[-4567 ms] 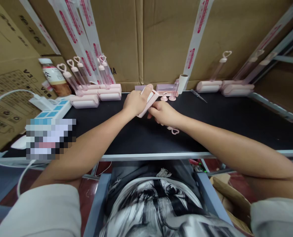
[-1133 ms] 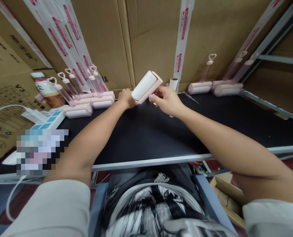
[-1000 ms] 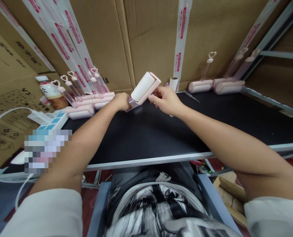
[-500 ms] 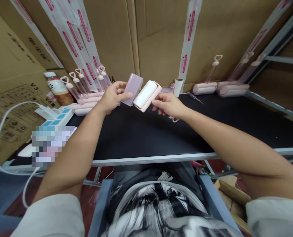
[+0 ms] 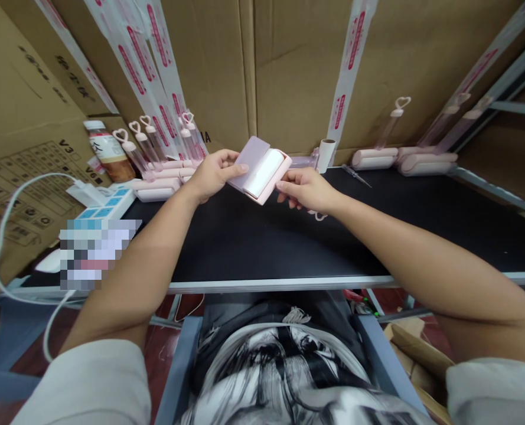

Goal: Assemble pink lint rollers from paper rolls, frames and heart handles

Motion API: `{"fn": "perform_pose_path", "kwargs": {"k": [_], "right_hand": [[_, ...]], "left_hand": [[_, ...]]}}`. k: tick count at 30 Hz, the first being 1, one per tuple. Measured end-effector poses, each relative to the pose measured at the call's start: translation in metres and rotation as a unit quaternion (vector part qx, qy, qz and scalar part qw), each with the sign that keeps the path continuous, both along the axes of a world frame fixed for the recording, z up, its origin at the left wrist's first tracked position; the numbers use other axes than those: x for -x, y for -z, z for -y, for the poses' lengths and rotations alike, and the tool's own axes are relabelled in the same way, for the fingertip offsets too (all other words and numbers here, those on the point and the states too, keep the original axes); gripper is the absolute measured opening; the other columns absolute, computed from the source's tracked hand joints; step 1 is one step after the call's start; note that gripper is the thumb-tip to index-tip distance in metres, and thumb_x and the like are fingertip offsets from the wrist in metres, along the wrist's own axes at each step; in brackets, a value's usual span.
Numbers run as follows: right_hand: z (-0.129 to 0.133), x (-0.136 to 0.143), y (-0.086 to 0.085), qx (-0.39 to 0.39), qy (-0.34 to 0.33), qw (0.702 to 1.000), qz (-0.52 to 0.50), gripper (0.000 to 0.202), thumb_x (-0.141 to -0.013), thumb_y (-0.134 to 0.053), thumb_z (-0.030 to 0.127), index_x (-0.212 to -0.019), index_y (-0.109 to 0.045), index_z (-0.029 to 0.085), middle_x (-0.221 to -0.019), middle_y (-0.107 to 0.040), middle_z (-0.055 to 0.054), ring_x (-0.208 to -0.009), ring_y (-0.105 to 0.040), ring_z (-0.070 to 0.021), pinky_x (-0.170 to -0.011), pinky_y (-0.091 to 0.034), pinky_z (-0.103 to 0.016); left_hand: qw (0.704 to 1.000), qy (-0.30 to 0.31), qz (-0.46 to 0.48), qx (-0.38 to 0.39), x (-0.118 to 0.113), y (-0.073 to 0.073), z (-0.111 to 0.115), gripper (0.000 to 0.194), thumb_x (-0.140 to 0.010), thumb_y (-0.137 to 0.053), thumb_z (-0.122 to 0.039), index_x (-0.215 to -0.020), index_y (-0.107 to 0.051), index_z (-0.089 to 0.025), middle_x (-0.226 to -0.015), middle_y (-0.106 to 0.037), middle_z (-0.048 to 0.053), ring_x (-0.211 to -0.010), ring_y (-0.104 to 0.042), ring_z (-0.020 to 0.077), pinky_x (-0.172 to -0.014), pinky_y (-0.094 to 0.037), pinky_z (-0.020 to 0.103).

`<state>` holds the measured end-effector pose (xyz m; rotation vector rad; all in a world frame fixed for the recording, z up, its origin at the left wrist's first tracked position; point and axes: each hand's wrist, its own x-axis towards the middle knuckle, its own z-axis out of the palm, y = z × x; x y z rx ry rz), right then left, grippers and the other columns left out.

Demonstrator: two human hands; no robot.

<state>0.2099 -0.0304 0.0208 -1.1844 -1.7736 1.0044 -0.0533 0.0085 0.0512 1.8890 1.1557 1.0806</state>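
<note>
Above the black tabletop, my left hand (image 5: 218,171) is closed on a translucent pale-purple cover (image 5: 254,158), thumb on its face. My right hand (image 5: 304,188) grips a pink lint roller (image 5: 268,192) with a white roll (image 5: 264,172). The cover lies against the left part of the roller, overlapping the roll's edge; whether it is seated cannot be told. A pink heart-shaped loop (image 5: 319,216) shows below my right hand, with the roller's handle mostly hidden by the fingers.
Several pink lint rollers (image 5: 158,190) stand at the left, more (image 5: 375,158) at the right. Behind my hands are a white cardboard tube (image 5: 326,155) and a small pointed tool (image 5: 356,175). A power strip (image 5: 111,203), cable and bottle (image 5: 109,150) sit left. Cardboard walls the back.
My left hand has brought the cover rightward onto the roller, closing the gap between them. The view has shifted slightly, so the background sits a little further right.
</note>
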Motion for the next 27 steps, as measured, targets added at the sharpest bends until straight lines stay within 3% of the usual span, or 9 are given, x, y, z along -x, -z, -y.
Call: {"fn": "perform_pose_path", "kwargs": {"k": [14, 27], "right_hand": [[-0.003, 0.001, 0.006, -0.010, -0.003, 1.000, 0.009, 0.020, -0.104, -0.073, 0.019, -0.084, -0.069, 0.016, -0.075, -0.078, -0.003, -0.046, -0.060, -0.0080, -0.038, -0.043, -0.019], [-0.003, 0.002, 0.009, -0.074, -0.022, 0.997, 0.010, 0.013, -0.100, -0.073, 0.018, -0.086, -0.071, 0.016, -0.073, -0.075, -0.002, -0.049, -0.058, -0.0088, -0.043, -0.044, -0.019]], "left_hand": [[0.999, 0.040, 0.002, 0.002, -0.003, 0.007, -0.001, 0.095, -0.059, -0.093, -0.080, -0.125, -0.070, -0.015, -0.117, -0.081, 0.013, -0.110, -0.075, 0.0310, -0.090, -0.060, 0.038], [0.996, 0.090, 0.012, -0.011, -0.001, 0.014, -0.005, 0.096, -0.058, -0.099, -0.072, -0.130, -0.069, -0.017, -0.130, -0.079, 0.014, -0.119, -0.075, 0.0299, -0.099, -0.060, 0.039]]}}
